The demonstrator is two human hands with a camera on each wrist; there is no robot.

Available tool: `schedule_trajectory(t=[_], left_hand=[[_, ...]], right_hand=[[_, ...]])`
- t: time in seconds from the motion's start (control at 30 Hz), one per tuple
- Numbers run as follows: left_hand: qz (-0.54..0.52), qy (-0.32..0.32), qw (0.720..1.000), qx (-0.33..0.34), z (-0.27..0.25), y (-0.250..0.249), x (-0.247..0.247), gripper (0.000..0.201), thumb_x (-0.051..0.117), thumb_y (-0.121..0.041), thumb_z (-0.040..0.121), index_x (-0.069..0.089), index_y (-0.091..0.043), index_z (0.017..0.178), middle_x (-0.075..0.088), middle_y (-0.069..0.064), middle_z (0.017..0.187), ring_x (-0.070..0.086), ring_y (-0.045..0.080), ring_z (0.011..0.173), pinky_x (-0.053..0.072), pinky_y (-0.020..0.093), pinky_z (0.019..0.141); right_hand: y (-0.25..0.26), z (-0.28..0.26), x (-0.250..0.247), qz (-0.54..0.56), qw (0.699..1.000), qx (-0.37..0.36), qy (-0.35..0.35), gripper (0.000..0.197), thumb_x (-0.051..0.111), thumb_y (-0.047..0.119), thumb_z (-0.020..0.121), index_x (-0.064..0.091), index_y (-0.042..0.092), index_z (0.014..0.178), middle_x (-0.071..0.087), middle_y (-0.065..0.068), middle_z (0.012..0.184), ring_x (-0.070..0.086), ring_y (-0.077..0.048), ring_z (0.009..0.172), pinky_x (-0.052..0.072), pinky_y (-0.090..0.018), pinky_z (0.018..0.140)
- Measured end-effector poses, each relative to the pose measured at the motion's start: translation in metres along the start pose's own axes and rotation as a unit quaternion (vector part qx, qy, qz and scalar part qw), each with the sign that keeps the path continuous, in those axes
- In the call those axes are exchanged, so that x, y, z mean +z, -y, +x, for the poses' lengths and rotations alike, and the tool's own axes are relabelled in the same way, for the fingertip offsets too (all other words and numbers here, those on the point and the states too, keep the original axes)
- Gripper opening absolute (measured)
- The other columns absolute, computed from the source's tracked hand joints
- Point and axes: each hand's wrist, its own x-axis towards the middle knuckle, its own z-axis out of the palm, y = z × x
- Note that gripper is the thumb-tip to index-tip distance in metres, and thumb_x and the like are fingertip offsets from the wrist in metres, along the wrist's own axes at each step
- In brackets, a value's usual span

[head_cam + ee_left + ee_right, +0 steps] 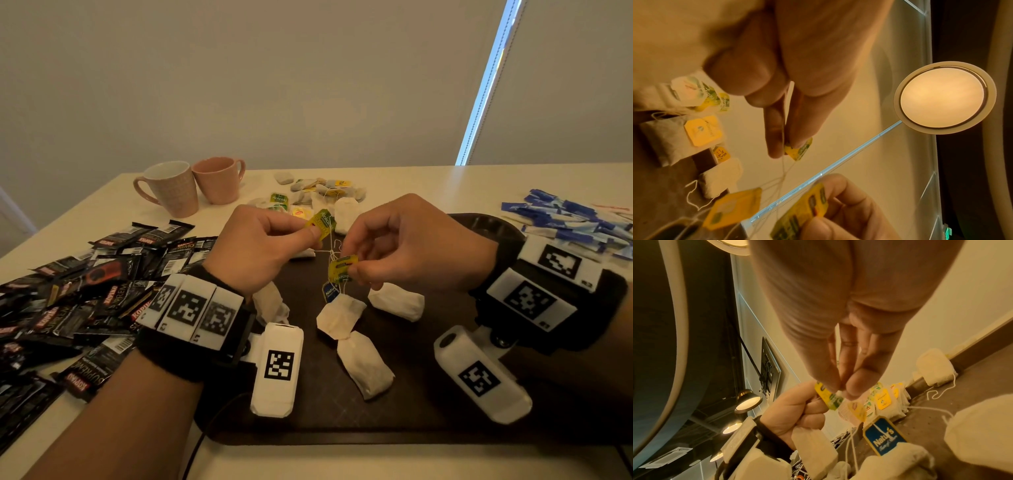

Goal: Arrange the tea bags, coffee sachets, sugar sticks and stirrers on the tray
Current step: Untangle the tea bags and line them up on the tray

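From the head view, the left hand (pixel 270 246) pinches one yellow tag (pixel 322 223) and the right hand (pixel 404 243) pinches another tag (pixel 342 269), apparently to part tangled strings above the tray (pixel 428 425). Tea bags (pixel 364 365) lie there, with bare room toward its near edge.

The left wrist view shows fingertips (pixel 774 146) nipping that tag.

The right wrist view shows its fingertips (pixel 855 389) closed on a tag.
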Motion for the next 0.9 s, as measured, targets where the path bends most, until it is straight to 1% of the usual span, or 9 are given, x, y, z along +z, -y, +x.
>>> schedule_trajectory(t=[0.1,0.17,0.27,0.33,0.37,0.43,0.53,0.7,0.9], left_hand=[[0.001,-0.002,1.000,0.006,-0.0006,-0.0003,-0.0010,0.005,0.072,-0.017,0.086,0.078,-0.017,0.084,0.071,-0.016,0.067,0.063,-0.006,0.064,0.041,0.004,0.057],[-0.008,0.004,1.000,0.000,-0.0007,-0.0005,-0.0023,0.012,0.075,-0.015,0.083,0.075,-0.020,0.094,0.076,-0.006,0.076,0.070,0.002,0.075,0.051,0.012,0.068],[-0.025,0.018,1.000,-0.002,-0.0014,-0.0022,-0.0022,0.026,0.075,-0.009,0.083,0.061,-0.016,0.104,0.073,0.005,0.070,0.069,0.006,0.063,0.047,0.011,0.058],[-0.021,0.017,1.000,0.009,-0.0014,-0.0037,-0.0015,0.022,0.073,-0.006,0.085,0.059,-0.011,0.101,0.071,0.009,0.071,0.062,0.002,0.054,0.041,0.008,0.052],[-0.012,0.020,1.000,0.019,-0.0012,-0.0039,-0.0010,0.017,0.072,-0.005,0.085,0.061,-0.011,0.098,0.072,0.010,0.074,0.062,0.001,0.055,0.041,0.008,0.055],[0.011,0.022,0.999,0.043,-0.0008,-0.0035,-0.0009,0.012,0.070,-0.007,0.087,0.069,-0.017,0.092,0.073,0.006,0.079,0.065,0.002,0.064,0.046,0.011,0.066],[0.043,0.021,0.997,0.068,-0.0010,-0.0016,-0.0013,0.020,0.066,-0.009,0.090,0.074,-0.027,0.093,0.073,-0.003,0.085,0.068,0.008,0.085,0.050,0.017,0.085],[0.061,0.008,0.996,0.066,-0.0009,-0.0022,-0.0010,0.023,0.068,-0.013,0.090,0.073,-0.035,0.089,0.074,-0.008,0.092,0.066,0.003,0.093,0.048,0.011,0.085],[0.079,0.037,0.995,0.051,-0.0020,-0.0044,-0.0010,0.017,0.068,-0.014,0.089,0.076,-0.029,0.093,0.075,-0.007,0.092,0.066,0.003,0.094,0.048,0.014,0.088]], right_hand=[[-0.0018,-0.0013,-0.0003,-0.006,1.000,0.001,0.002,0.010,0.078,0.003,0.079,0.076,0.011,0.085,0.074,-0.002,0.082,0.070,-0.017,0.069,0.062,-0.032,0.070],[-0.0026,-0.0014,-0.0002,-0.014,1.000,0.005,0.005,0.011,0.079,0.005,0.080,0.076,0.015,0.084,0.074,0.002,0.083,0.071,-0.014,0.074,0.061,-0.032,0.077],[-0.0039,-0.0013,-0.0004,-0.018,1.000,0.007,0.003,0.013,0.078,0.007,0.080,0.077,0.019,0.085,0.074,0.007,0.082,0.070,-0.010,0.076,0.060,-0.031,0.080],[-0.0044,-0.0016,0.0000,-0.020,1.000,0.004,0.005,0.015,0.079,0.008,0.080,0.077,0.022,0.084,0.073,0.010,0.079,0.068,-0.008,0.073,0.060,-0.027,0.073],[-0.0048,-0.0018,0.0006,-0.021,1.000,0.000,0.005,0.014,0.079,0.009,0.080,0.077,0.023,0.084,0.072,0.012,0.077,0.067,-0.009,0.071,0.058,-0.025,0.067],[-0.0063,-0.0019,0.0019,-0.027,1.000,-0.011,0.003,0.012,0.079,0.011,0.080,0.079,0.020,0.087,0.073,0.009,0.078,0.066,-0.015,0.071,0.056,-0.029,0.063],[-0.0089,-0.0022,0.0015,-0.028,1.000,-0.010,0.009,0.013,0.077,0.011,0.082,0.080,0.014,0.094,0.076,0.004,0.084,0.068,-0.017,0.075,0.060,-0.033,0.067],[-0.0102,-0.0037,0.0016,-0.032,0.999,0.000,0.036,0.014,0.077,0.009,0.083,0.080,0.013,0.096,0.077,0.002,0.088,0.071,-0.008,0.077,0.059,-0.023,0.075],[-0.0098,-0.0027,0.0047,-0.075,0.993,0.029,0.092,0.016,0.077,0.014,0.084,0.079,0.022,0.098,0.076,0.011,0.097,0.070,-0.002,0.089,0.057,-0.019,0.083]])
